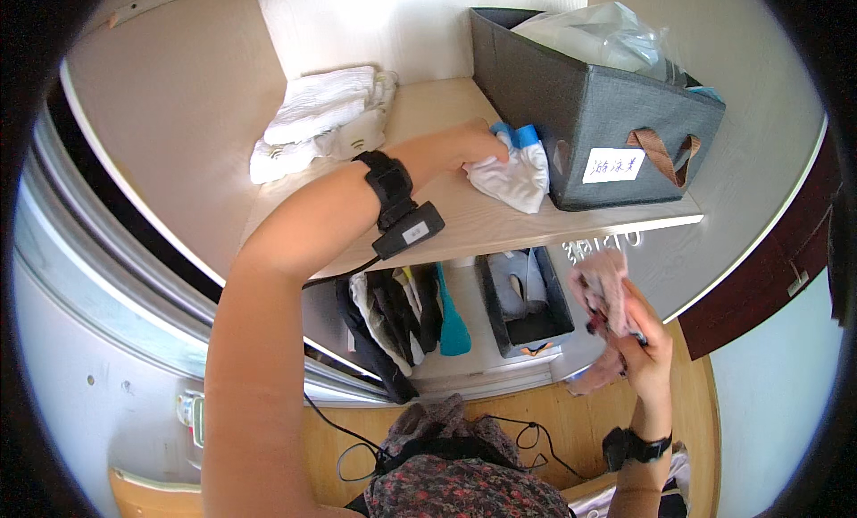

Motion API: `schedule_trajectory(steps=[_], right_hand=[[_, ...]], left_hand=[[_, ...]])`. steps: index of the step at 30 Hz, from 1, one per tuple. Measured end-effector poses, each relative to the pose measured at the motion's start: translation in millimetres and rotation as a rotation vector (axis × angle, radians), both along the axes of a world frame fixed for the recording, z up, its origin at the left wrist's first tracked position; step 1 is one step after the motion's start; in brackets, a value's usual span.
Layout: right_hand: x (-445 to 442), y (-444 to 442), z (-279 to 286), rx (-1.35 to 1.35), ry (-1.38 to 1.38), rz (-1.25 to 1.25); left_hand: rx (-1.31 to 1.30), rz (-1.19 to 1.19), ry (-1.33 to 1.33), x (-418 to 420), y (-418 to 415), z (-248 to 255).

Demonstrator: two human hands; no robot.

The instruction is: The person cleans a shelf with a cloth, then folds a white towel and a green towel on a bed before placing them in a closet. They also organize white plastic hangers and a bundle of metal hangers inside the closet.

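Observation:
My left hand (483, 145) reaches over the wooden shelf and grips a white cloth item with a blue band (519, 173), which rests against the side of a dark grey fabric storage box (569, 109). Lower on the right, my right hand (646, 357) holds a crumpled pink cloth item (599, 283) in front of the cabinet, below the shelf's level. What sort of garment or cloth each one is, I cannot tell. On the shelf's left side lies a stack of folded white cloths (328, 116).
A clear plastic bag (602, 36) sticks out of the grey box, whose front bears a handwritten label and brown handles. Beneath the shelf (455, 226) are hanging dark clothes (385, 317), a teal item (452, 317) and another dark box (512, 334) holding a grey item. Cables (549, 451) trail near my body.

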State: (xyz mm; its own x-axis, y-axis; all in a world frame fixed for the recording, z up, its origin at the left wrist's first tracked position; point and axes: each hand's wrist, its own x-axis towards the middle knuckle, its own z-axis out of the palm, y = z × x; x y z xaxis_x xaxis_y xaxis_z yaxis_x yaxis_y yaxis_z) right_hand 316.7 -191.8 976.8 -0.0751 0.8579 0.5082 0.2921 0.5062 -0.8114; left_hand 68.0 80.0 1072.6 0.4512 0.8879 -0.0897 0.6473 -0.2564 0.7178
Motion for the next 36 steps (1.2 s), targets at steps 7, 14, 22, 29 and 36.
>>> schedule_trajectory(steps=[7, 14, 22, 29, 36], right_hand=[[-72, 63, 74, 0.478, -0.331, -0.056], [-128, 119, 77, 0.559, -1.106, -0.228], [-69, 28, 61, 0.242, -0.568, 1.1], [-14, -9, -33, -0.184, -0.237, 0.427], [-7, -43, -78, -0.418, -0.14, 0.172]], left_hand=[[0.058, 0.317, -0.674, -113, -55, 31], [0.237, 0.747, -0.243, -243, -124, 9], [1.007, 0.617, 0.37, -218, -201, -34], [1.074, 0.341, 0.034, -163, -249, -97], [0.524, 0.183, -0.02, -117, -223, -184]])
